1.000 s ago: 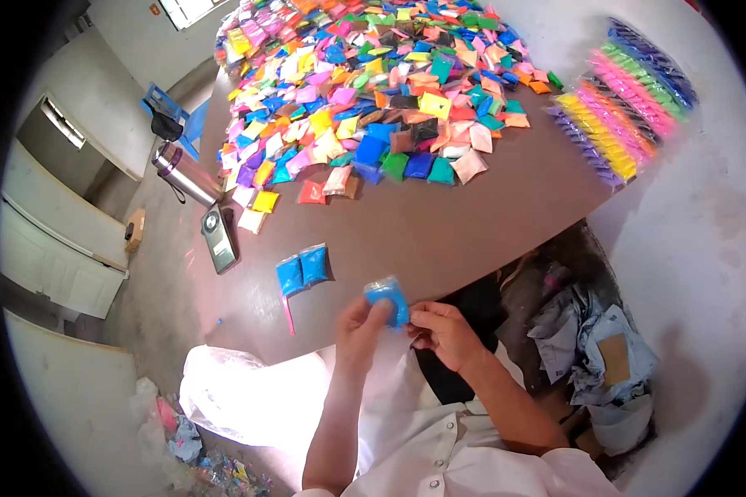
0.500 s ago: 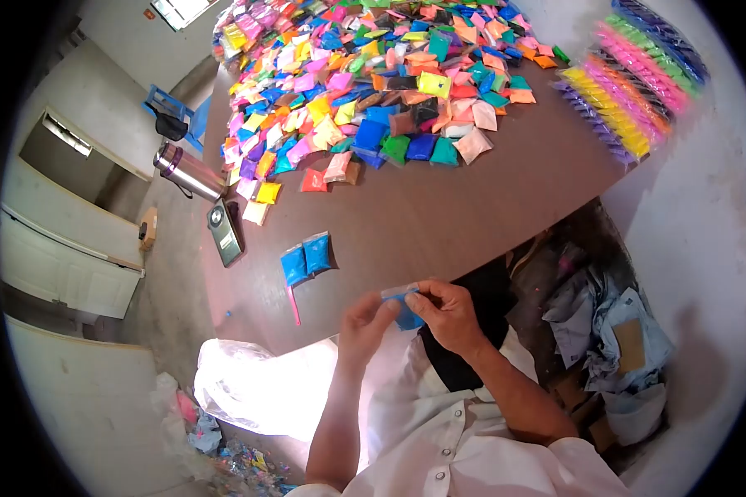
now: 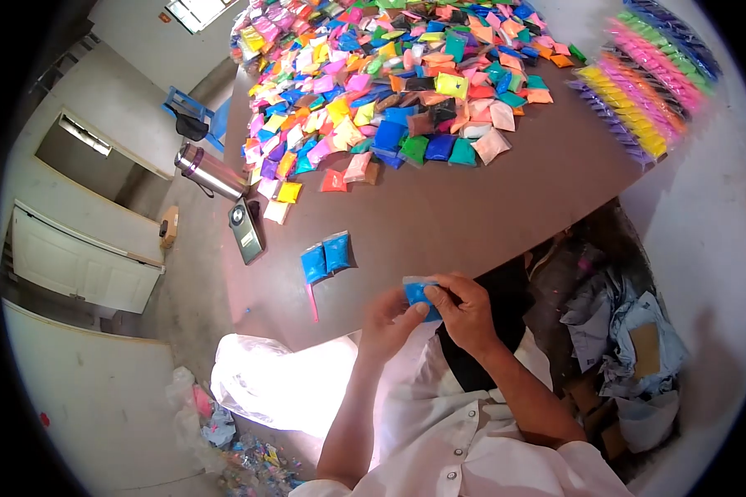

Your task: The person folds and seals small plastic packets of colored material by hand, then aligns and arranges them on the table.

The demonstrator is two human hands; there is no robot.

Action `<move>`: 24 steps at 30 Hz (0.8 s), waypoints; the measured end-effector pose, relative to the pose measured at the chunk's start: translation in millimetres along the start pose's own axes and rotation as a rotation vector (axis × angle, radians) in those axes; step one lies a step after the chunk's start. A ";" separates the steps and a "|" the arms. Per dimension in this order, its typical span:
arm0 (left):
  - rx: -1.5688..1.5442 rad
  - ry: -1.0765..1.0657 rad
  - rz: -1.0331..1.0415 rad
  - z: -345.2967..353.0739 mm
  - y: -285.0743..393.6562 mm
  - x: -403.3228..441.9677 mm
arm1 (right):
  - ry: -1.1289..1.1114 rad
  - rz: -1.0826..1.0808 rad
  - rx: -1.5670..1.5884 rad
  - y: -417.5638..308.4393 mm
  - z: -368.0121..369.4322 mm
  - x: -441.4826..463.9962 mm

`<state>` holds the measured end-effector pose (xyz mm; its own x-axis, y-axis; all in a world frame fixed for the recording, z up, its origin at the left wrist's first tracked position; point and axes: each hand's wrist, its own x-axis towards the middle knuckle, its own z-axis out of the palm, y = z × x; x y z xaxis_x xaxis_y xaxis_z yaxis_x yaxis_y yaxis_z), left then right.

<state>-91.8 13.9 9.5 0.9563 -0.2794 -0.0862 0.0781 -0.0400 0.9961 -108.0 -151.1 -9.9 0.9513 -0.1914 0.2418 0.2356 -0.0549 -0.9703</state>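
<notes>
Between my two hands is a small blue packet [image 3: 419, 291] with a clear plastic top edge, held above my lap by the table's near edge. My left hand [image 3: 391, 323] pinches its lower left side, thumb on the front. On its right side, my right hand [image 3: 464, 311] grips it with thumb and fingers. Two more blue packets [image 3: 325, 257] lie side by side on the brown table [image 3: 423, 224], beyond my left hand. A thin pink stick [image 3: 312, 303] lies just below them. The fingers behind the packet are partly hidden.
A large heap of colourful packets [image 3: 389, 91] covers the far table. Rows of packets [image 3: 638, 91] lie at the right. A steel flask [image 3: 214, 172] and phone [image 3: 245, 232] sit at the left edge. Plastic bags [image 3: 630, 331] fill the space below right.
The blue packet is turned so more of its face shows, and my left thumb now lies lower on it. The whole view has shifted slightly; the table items stay put.
</notes>
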 end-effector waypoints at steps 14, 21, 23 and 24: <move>-0.146 0.030 -0.069 -3.4 4.2 4.0 | -0.107 0.185 0.183 4.5 -0.4 10.1; -0.085 0.057 -0.128 -6.5 8.7 7.1 | -0.074 0.179 0.146 3.7 4.9 19.3; -0.069 0.045 -0.089 -9.8 -2.3 6.7 | -0.104 0.202 0.122 -0.2 -0.6 25.5; -0.046 0.030 -0.050 -11.3 -6.2 6.4 | -0.129 0.224 0.103 -1.1 -2.8 28.2</move>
<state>-83.0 23.2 3.0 0.9589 -0.2493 -0.1358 0.1379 -0.0090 0.9904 -82.0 -159.2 -2.0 0.9978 -0.0613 0.0251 0.0297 0.0756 -0.9967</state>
